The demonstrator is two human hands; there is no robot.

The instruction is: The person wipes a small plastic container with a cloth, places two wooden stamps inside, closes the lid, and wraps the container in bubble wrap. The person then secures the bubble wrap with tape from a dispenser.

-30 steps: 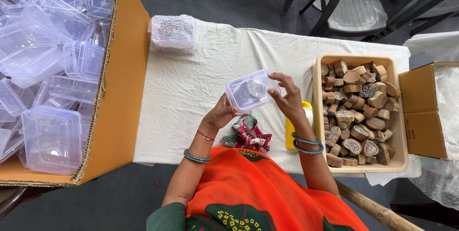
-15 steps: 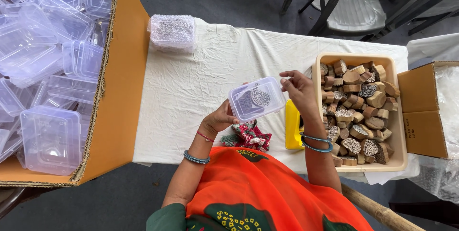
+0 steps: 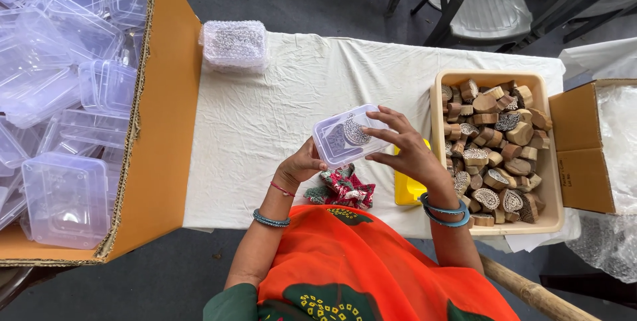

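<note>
We see a small clear plastic box (image 3: pixel 348 137) held just above the white cloth-covered table (image 3: pixel 265 128), near the centre of the frame. Inside it 2 carved blocks show through the clear plastic. Our left hand (image 3: pixel 304 163) grips the box from its lower left corner, fingers curled under and thumb against the side. Our right hand (image 3: pixel 405 148) rests over the box's right end, fingers spread and lightly bent, touching the lid rather than clamped round it.

To do this well, in our judgement, the left hand should keep the box level and steady while the right fingertips press evenly along the lid's edge, so it seats all round rather than popping up at 1 corner. The blocks inside should lie flat, or the lid will ride on them.

Both forearms rise from the bottom of the frame, over the orange garment (image 3: pixel 371 268). The left wrist is bent slightly inward, with a red thread and a blue bangle on it. The right wrist is cocked toward the box and carries 2 blue bangles.

At centre right a beige tray (image 3: pixel 434 105) holds a heap of carved wooden stamp blocks (image 3: pixel 494 148). A yellow thing (image 3: pixel 406 188) lies just beside the tray's left wall, and a patterned cloth bundle (image 3: pixel 342 187) lies below the box. The left of the frame shows a large cardboard carton (image 3: pixel 169 122) full of empty clear boxes (image 3: pixel 63 95).
</note>
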